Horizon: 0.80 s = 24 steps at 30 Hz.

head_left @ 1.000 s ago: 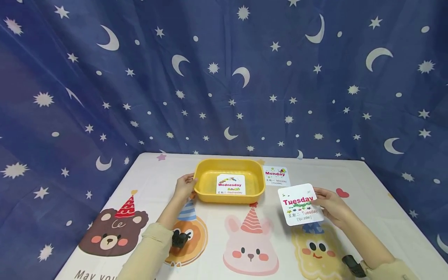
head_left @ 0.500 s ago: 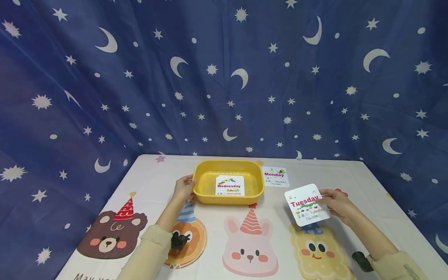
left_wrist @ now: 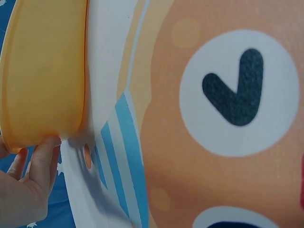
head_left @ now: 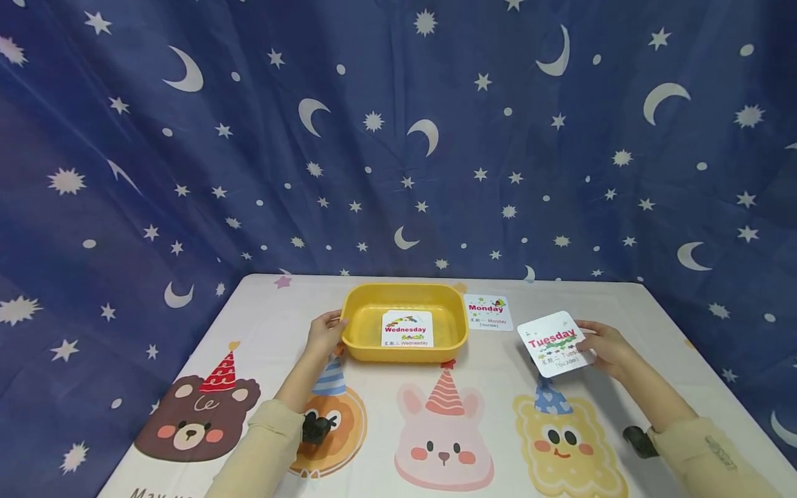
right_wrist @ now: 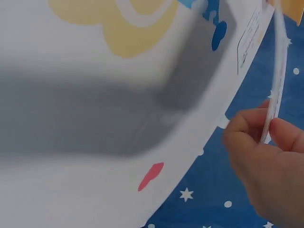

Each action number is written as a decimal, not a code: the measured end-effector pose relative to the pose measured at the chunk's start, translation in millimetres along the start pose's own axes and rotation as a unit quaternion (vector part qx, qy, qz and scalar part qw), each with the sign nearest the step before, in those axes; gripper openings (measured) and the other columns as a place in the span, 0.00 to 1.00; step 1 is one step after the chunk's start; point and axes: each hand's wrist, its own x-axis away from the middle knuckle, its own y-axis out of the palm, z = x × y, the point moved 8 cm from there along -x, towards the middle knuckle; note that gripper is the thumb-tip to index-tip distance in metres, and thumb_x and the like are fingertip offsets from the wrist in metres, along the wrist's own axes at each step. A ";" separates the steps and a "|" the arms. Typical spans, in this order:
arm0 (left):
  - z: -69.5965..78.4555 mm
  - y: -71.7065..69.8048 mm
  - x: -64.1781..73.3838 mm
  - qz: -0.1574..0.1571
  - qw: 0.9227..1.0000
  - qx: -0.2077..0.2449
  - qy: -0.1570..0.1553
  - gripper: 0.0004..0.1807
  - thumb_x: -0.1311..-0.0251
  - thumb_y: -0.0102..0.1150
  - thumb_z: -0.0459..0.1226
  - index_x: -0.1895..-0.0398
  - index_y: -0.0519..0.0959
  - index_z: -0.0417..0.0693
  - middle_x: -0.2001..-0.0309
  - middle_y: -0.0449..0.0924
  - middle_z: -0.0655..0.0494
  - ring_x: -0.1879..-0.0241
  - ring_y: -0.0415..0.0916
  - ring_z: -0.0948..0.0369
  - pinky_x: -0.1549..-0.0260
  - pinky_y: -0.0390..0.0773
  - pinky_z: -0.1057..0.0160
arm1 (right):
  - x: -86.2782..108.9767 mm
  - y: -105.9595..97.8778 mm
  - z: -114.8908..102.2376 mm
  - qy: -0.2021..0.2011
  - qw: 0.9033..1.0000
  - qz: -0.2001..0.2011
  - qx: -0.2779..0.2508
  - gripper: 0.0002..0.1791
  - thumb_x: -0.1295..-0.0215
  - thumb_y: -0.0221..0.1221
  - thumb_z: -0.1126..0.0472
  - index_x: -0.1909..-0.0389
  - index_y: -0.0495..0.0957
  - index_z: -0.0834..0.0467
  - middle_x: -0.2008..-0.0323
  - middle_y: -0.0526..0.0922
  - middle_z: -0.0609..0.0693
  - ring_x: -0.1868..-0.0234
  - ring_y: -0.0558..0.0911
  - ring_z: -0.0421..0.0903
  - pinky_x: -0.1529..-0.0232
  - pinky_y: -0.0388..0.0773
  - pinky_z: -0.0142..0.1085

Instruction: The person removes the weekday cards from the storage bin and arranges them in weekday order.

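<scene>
My left hand (head_left: 324, 335) grips the left end of a yellow plastic basket (head_left: 405, 355). In the left wrist view its fingers lie on the basket's end wall (left_wrist: 45, 71). Inside the basket lies a white card printed Wednesday (head_left: 407, 329). Over to the right, my right hand (head_left: 611, 347) pinches a white Tuesday card (head_left: 554, 344) by its right edge, thumb on one side and fingers on the other. This card is held above the table, casting a shadow, and shows edge-on in the right wrist view. A Monday card (head_left: 488, 313) lies flat just right of the basket.
The table wears a white cloth (head_left: 373, 456) printed with a bear, a rabbit and other cartoon figures. A dark blue curtain (head_left: 398, 138) with moons and stars hangs behind the table and along both sides. Black wrist devices (head_left: 316, 429) sit at both sleeves.
The Tuesday card has moved right and slightly farther back in my right hand, tilting flatter. My left hand keeps its place on the basket. The head view has shifted slightly.
</scene>
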 end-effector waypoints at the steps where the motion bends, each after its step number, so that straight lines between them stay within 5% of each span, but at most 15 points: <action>1: -0.4 -0.1 -0.3 0.000 1.000 0.001 -0.001 0.22 0.32 0.48 0.34 0.37 0.66 0.36 0.46 0.72 0.37 0.50 0.74 0.48 0.68 0.78 0.73 | -2.4 -1.7 -0.9 -0.001 1.000 0.008 0.006 0.41 0.42 0.49 0.77 0.30 0.41 0.72 0.61 0.76 0.46 0.69 0.77 0.35 0.67 0.78 0.32; 7: -0.7 0.5 -1.3 -0.003 1.000 0.000 -0.003 0.22 0.32 0.48 0.35 0.37 0.66 0.36 0.46 0.72 0.37 0.52 0.74 0.51 0.70 0.78 0.74 | -17.0 -10.1 0.4 0.006 0.996 0.073 0.054 0.35 0.35 0.47 0.71 0.30 0.44 0.73 0.43 0.64 0.70 0.70 0.74 0.32 0.68 0.78 0.29; 18: 3.2 -0.8 -3.9 0.002 1.000 -0.009 0.004 0.21 0.32 0.48 0.33 0.37 0.67 0.36 0.45 0.72 0.37 0.47 0.72 0.49 0.62 0.80 0.70 | -36.3 -17.3 -2.5 0.035 0.989 0.144 0.007 0.30 0.31 0.46 0.66 0.32 0.51 0.74 0.60 0.72 0.54 0.73 0.72 0.34 0.72 0.76 0.29; 24: 0.6 -0.8 -0.8 0.005 1.000 -0.004 -0.010 0.21 0.32 0.48 0.34 0.37 0.67 0.38 0.49 0.72 0.40 0.57 0.74 0.56 0.71 0.77 0.73 | -49.7 -18.9 2.9 0.046 0.983 0.173 -0.029 0.29 0.32 0.46 0.68 0.34 0.53 0.75 0.65 0.71 0.52 0.75 0.72 0.35 0.74 0.75 0.29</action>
